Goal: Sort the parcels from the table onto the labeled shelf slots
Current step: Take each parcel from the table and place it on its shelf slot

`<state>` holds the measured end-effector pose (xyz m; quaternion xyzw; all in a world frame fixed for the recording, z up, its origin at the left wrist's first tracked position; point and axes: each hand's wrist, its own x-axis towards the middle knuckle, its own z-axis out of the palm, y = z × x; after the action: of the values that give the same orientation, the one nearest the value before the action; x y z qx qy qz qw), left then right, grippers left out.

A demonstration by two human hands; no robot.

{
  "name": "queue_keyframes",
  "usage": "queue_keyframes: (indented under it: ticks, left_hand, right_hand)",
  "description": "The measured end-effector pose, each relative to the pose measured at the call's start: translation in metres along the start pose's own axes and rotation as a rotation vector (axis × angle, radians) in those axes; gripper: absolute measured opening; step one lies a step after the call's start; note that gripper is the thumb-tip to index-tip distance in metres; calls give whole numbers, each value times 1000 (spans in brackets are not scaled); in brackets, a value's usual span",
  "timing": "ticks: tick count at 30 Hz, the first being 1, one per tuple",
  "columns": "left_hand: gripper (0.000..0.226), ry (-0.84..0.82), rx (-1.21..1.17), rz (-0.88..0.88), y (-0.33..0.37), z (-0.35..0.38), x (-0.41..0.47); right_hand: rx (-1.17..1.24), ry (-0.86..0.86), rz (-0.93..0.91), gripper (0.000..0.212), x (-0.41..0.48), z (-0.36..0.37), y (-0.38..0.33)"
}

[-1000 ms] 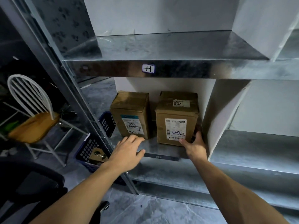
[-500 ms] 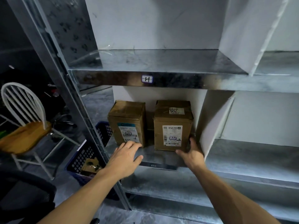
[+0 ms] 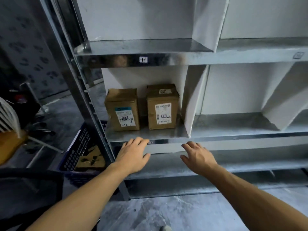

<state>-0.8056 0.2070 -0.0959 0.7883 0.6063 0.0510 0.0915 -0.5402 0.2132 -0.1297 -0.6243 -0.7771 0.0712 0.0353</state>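
Note:
Two brown cardboard parcels stand upright side by side in a slot of the metal shelf point(image 3: 166, 136): the left parcel point(image 3: 123, 109) and the right parcel point(image 3: 162, 107), each with a white shipping label facing me. An "H" label point(image 3: 143, 60) sits on the shelf edge above them. My left hand point(image 3: 133, 155) hovers open in front of the shelf edge, below the left parcel. Over to the right, my right hand point(image 3: 197, 155) is open too, below the white divider point(image 3: 194, 100). Neither hand touches a parcel.
Slots to the right of the divider, and the one above, hold nothing. A blue perforated crate point(image 3: 80, 152) with a brown item inside stands on the floor at the left of the shelf post. A white chair point(image 3: 10, 124) with a wooden seat is farther left.
My right hand has let go of the right parcel and drawn back off the shelf. My left hand has also pulled back to the shelf edge. The view has lifted and stepped away.

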Motion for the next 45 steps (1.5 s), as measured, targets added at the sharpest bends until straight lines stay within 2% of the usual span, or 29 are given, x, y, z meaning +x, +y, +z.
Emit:
queue_keyframes:
  ticks: [4,9,12,17,22,30,37,45]
  left_hand:
    - [59,-4,27,64,26,4,-7]
    - [57,13,95,165,75,6,1]
    - [57,21,98,253,121,9,16]
    - [54,12,93,437,241,29,44]
    - [49,-7,70,632,392,50,58]
    - [51,8,24,868,623,88,54]
    - [50,-11,12,1048,759,116,47]
    - [54,-49,28,1221,880,158,71]
  right_hand:
    - [-119,20,45,44,-31,-16,11]
    - [-88,101,125,45,-71,-32,34]
    - [-76,119,243,45,-105,-41,71]
    - [-96,156,461,47,-180,-58,166]
    - [-144,210,679,38,-272,-85,278]
    - [-263,220,922,40,-421,-128,427]
    - [-229,243,1102,40,-513,-141,499]
    - [-208,193,1278,41,-559,-133,576]
